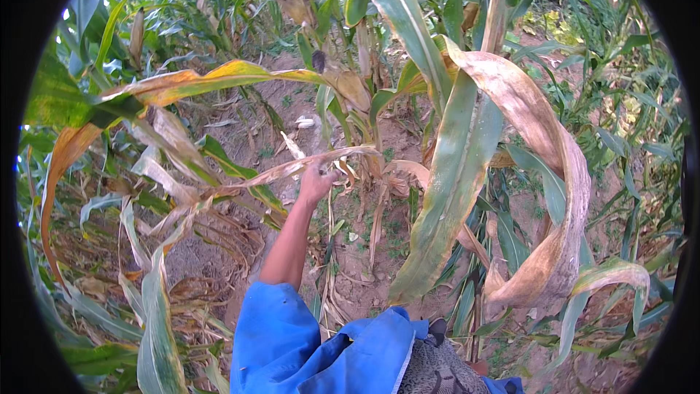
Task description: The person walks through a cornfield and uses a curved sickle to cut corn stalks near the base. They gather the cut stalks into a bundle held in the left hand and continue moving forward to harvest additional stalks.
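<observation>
My left hand [317, 181] reaches out from a blue sleeve, low among maize plants. A dry, curled maize leaf [284, 168] crosses over its fingers and partly hides them. Pale dry husk strips [292, 146] lie just beyond the hand, and a thin pale piece shows beside the fingertips. Whether the fingers grip any of this is not plain. Above and to the right, a maize ear in a tan husk [347, 87] with dark silk hangs on a stalk. My right hand is out of view.
A broad green maize leaf [456, 186] and a large, dry, curling leaf [566, 175] arch across the right side. Yellowing leaves [219, 79] span the left. A small whitish thing [304, 122] lies on bare soil [350, 284]. Dense maize plants stand all around.
</observation>
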A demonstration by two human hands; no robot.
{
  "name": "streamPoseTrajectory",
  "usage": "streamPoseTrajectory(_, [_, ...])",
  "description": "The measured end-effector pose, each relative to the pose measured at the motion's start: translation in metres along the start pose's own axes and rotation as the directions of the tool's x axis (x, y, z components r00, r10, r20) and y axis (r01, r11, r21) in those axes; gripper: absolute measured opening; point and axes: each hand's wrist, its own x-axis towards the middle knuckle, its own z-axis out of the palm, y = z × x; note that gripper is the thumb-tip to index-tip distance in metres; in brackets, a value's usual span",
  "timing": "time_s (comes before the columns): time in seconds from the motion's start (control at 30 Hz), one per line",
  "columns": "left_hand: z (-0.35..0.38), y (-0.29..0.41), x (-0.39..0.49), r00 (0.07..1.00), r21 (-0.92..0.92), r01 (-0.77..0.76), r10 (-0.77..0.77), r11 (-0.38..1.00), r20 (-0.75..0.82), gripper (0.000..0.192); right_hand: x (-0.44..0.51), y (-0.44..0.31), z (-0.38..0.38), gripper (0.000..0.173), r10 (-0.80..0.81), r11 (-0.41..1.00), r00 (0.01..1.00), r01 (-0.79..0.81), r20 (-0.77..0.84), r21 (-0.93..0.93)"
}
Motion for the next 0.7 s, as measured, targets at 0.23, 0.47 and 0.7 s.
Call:
streamPoseTrajectory(0.23, [0.058,0.181,-0.077,0.785,-0.468,-0.479,0.601,0.743,0.151,0.135,0.021,0.017,0.035,0.023,0.039,0.987,0.997,-0.028,-0.067,0.157])
streamPoseTrajectory(0.47, [0.192,0.291,-0.001,0.851,-0.284,-0.501,0.406,0.817,-0.334,0.123,0.025,-0.002,-0.022,0.019,0.013,0.747,0.996,-0.069,0.089,0.662])
streamPoseTrajectory(0.7, [0.217,0.288,0.041,0.956,-0.338,-0.293,0.273,0.894,-0.106,0.106,-0.069,0.179,0.089,0.041,0.13,0.987,0.949,-0.152,-0.286,-0.054])
